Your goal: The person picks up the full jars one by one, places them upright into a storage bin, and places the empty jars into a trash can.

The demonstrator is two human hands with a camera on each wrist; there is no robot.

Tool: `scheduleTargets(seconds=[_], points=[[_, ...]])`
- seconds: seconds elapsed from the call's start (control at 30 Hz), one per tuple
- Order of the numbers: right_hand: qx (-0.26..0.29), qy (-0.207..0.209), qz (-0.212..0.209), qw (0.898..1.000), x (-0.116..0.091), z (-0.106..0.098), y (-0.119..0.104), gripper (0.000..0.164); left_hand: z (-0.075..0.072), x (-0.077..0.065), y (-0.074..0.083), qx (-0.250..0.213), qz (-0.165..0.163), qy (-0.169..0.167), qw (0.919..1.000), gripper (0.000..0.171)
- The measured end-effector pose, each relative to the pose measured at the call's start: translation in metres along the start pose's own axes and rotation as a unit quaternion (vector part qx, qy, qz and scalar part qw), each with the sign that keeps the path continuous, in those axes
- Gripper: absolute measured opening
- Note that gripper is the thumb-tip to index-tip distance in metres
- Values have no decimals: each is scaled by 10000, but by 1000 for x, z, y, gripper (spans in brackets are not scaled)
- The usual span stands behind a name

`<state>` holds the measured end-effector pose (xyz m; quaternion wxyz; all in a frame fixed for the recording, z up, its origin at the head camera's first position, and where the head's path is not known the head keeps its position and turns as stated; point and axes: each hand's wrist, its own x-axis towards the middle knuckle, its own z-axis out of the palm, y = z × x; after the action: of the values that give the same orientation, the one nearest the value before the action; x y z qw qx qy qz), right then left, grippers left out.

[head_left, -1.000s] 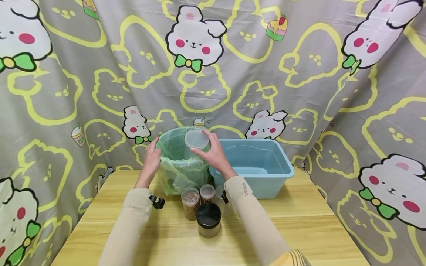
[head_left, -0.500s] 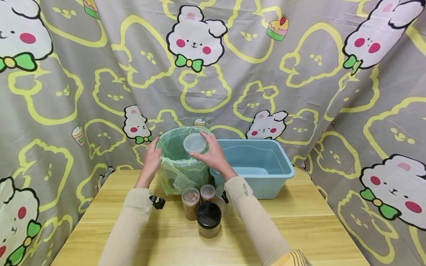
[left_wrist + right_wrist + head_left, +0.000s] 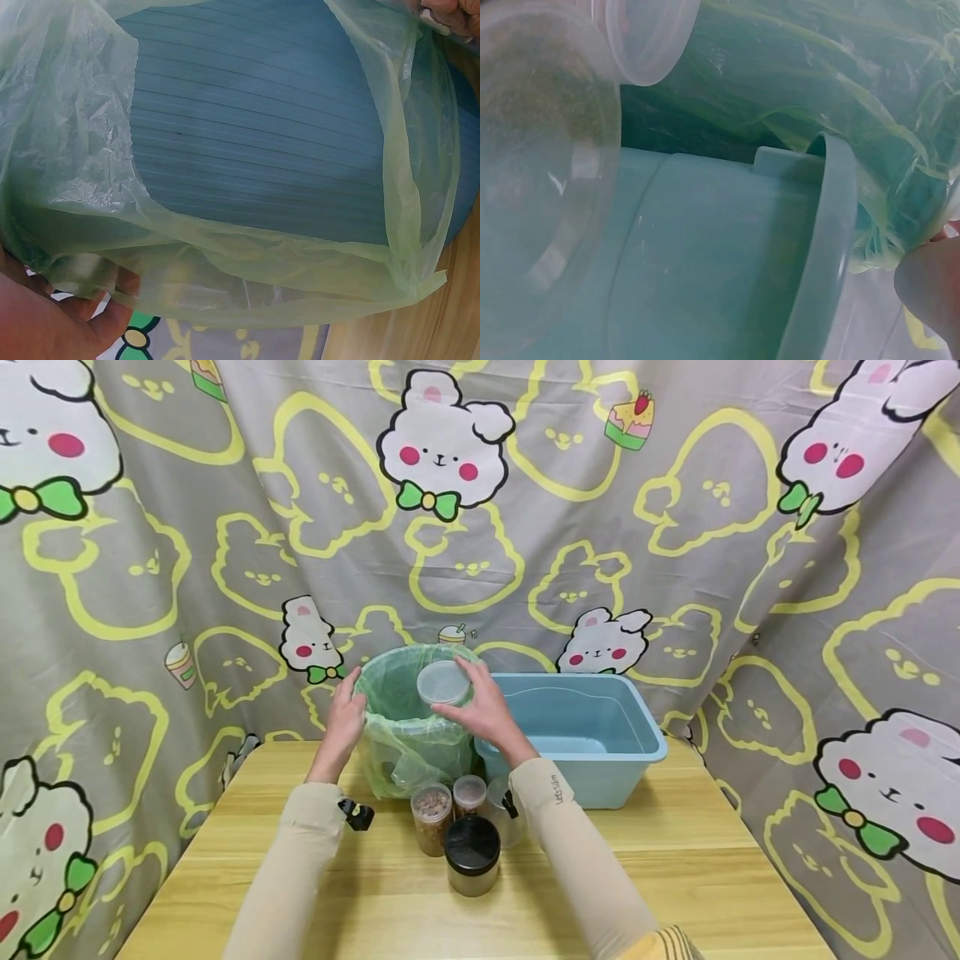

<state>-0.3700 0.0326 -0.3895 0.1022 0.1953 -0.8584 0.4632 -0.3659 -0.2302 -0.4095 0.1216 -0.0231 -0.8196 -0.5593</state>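
A thin green trash bag (image 3: 420, 752) lines a round bin, its edge folded over the rim. My left hand (image 3: 342, 714) holds the bag at the bin's left rim; in the left wrist view its fingers (image 3: 112, 319) curl behind the film. Over the bin's right side, my right hand (image 3: 483, 702) grips a round translucent plastic piece (image 3: 442, 682) that looks like a jar top. Whether a jar body hangs beneath it is unclear. The left wrist view shows the bin's ribbed blue inside (image 3: 255, 127). In the right wrist view only a fingertip (image 3: 930, 281) shows near the bag.
Right of the bin stands a light blue tub (image 3: 585, 777). In front are a jar of brownish pieces (image 3: 431, 831), a smaller jar (image 3: 469, 793), a clear jar (image 3: 506, 827) and a black-lidded jar (image 3: 472, 860). They stand on a wooden table (image 3: 375, 902) before a patterned curtain (image 3: 465, 568).
My right hand and the round plastic piece have shifted only slightly, now a touch lower than a second ago. The left hand keeps its hold on the bag.
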Motion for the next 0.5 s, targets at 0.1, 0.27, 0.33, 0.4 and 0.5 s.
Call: scheduleTargets(seconds=[0.1, 0.27, 0.33, 0.4, 0.5], points=[[12, -21, -106, 9999, -1, 0, 1, 93, 1, 0, 0, -3, -18, 14, 10000, 64], [40, -46, -307, 9995, -2, -2, 2, 92, 1, 1, 0, -28, -15, 17, 10000, 64], [45, -42, -334, 9994, -2, -2, 2, 92, 1, 1, 0, -32, -19, 3, 10000, 64], [48, -35, -345, 9994, -2, -2, 3, 92, 1, 0, 0, -32, -35, -2, 10000, 64], [71, -49, -366, 9993, -2, -3, 4, 91, 0, 0, 1, -30, -42, -10, 10000, 64]])
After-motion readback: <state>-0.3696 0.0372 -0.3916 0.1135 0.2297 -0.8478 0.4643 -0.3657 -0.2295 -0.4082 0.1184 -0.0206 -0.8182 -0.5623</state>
